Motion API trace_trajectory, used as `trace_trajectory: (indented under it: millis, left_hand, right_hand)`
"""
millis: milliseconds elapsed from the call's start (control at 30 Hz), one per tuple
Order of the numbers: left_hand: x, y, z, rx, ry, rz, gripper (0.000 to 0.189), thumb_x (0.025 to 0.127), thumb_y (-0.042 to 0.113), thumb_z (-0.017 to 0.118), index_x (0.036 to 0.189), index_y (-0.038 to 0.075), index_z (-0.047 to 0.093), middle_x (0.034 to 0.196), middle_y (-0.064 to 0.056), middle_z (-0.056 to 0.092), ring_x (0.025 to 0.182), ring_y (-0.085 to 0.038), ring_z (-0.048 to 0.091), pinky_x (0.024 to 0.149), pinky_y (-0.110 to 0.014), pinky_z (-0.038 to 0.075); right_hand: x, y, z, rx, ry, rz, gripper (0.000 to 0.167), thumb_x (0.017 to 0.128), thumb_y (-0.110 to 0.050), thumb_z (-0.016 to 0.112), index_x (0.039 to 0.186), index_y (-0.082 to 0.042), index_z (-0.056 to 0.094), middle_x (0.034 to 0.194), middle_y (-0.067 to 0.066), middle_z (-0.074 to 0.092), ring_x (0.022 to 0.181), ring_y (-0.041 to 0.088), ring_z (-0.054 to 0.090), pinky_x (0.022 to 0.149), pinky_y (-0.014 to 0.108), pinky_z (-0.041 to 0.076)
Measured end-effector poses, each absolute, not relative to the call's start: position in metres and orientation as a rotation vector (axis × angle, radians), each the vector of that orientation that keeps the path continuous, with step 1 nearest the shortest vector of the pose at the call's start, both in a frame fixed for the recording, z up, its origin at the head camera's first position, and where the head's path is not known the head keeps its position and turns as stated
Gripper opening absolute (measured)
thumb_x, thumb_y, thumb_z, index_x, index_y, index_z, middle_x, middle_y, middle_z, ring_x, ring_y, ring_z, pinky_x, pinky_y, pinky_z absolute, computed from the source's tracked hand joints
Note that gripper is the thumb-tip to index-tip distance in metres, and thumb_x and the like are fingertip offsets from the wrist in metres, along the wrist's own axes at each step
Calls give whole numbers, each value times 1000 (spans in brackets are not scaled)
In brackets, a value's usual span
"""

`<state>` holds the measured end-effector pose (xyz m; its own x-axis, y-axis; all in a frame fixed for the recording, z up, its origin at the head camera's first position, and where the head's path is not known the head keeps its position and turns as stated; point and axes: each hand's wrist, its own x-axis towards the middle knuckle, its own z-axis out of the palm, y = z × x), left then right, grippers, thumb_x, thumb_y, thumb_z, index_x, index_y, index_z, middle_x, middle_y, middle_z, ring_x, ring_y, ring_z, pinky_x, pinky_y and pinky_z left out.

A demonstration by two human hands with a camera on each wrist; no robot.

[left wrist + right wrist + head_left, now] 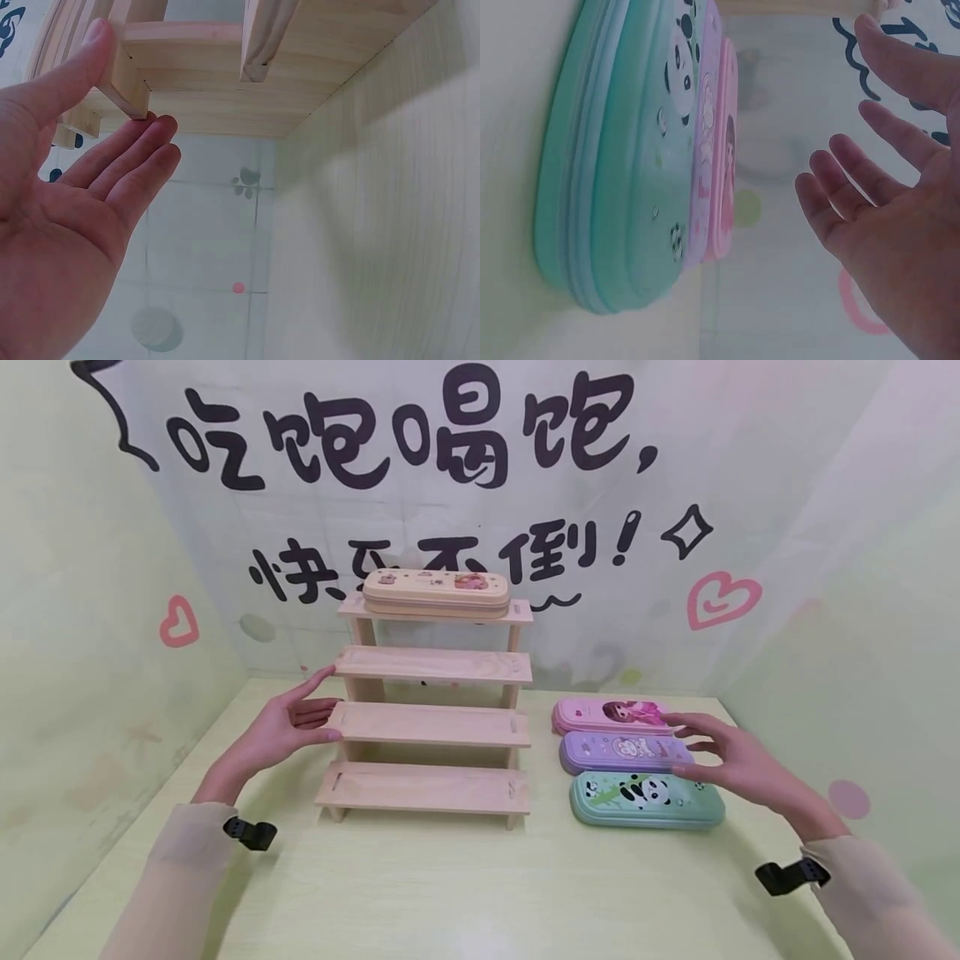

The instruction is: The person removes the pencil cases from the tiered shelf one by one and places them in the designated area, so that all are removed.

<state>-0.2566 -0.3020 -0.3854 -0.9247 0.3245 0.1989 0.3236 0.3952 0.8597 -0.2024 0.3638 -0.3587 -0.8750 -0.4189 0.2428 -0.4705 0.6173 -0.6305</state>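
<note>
A wooden stand of stepped shelves (431,724) stands on the table. My left hand (288,727) is at its left side, thumb and fingertips at the plank ends; in the left wrist view, the straight fingers (142,157) reach a plank's corner. On the top step lies a cream pencil case (435,593). To the right, a pink pencil case (592,714), a purple pencil case (600,752) and a green panda pencil case (615,806) lie in a row. My right hand (735,760) hovers over their right ends, holding nothing; its spread fingers are apart from the cases in the right wrist view.
The three lower shelves (427,787) are bare. A pale wood-grain table (420,893) lies in front. Behind rises a backdrop (600,610) with black lettering and pink hearts, and pale walls (885,710) close in both sides.
</note>
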Motion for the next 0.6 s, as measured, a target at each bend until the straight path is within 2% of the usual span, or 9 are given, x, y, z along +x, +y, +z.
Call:
trace_trajectory:
  millis: [133,300,433,500,600]
  left_hand:
    - [-257,-302,-385,648,2613,1633,102,90,9,86,169,34,26,151,-33,49,135,-45,55,101,-30,55]
    - [-256,-302,-385,647,2613,1632,101,91,8,85,169,34,26,150,-34,50,135,-45,55,98,-25,55]
    - [-255,-301,-384,634,2612,1635,101,91,7,84,169,32,26,150,-34,50,135,-46,55,98,-24,55]
    - [-255,-301,-383,624,2611,1637,101,91,7,85,169,33,26,150,-33,51,135,-46,55,98,-24,55]
    - [-255,-300,-382,617,2605,1637,101,91,7,85,169,33,26,150,-32,51,135,-45,55,98,-22,55]
  right_hand:
    - [-213,344,-351,846,-2749,1113,71,89,-8,85,152,-4,53,140,8,57,117,7,58,98,15,51]
    - [-228,317,-339,868,-2774,1101,69,91,-14,85,153,-12,54,139,5,62,119,27,60,98,21,52]
    - [-241,292,-327,853,-2783,1166,68,93,-17,83,154,-12,53,140,8,62,123,28,59,99,22,52]
    - [-247,279,-322,840,-2778,1206,69,94,-17,83,155,-12,52,143,9,59,126,29,57,103,29,53]
    - [-259,261,-314,828,-2754,1222,71,94,-17,82,157,-12,50,150,10,55,131,30,53,110,46,49]
